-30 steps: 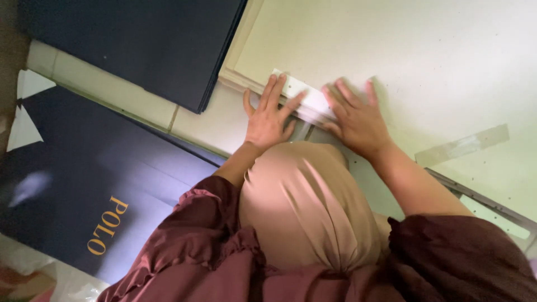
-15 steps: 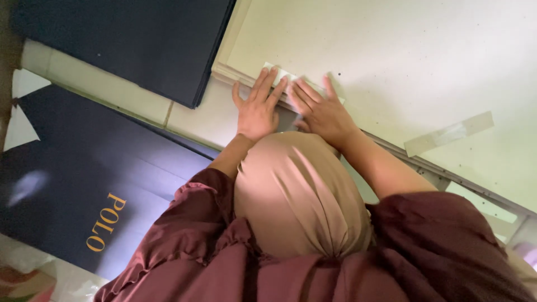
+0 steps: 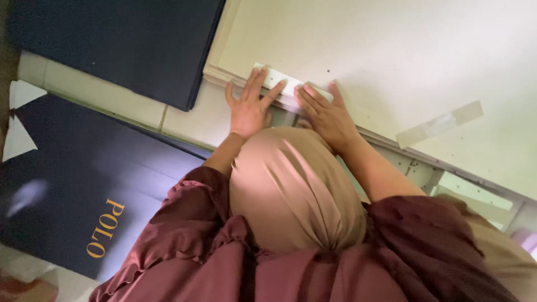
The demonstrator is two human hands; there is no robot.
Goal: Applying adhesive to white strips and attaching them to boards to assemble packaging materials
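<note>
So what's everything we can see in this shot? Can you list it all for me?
white strip: one, white, flat on the edge of the cream boards, under both hands' fingers
cream boards: a stack, count unclear, cream, upper right
tape piece: one, pale, stuck on the top cream board, right
dark sheet: one, navy, upper left
dark sheet with gold lettering: one, navy, lower left
tiled floor: cream, between the sheets
white triangular scraps: two, white, far left
left hand: one, flat, fingers spread on the strip
right hand: one, flat, fingers on the strip
</note>
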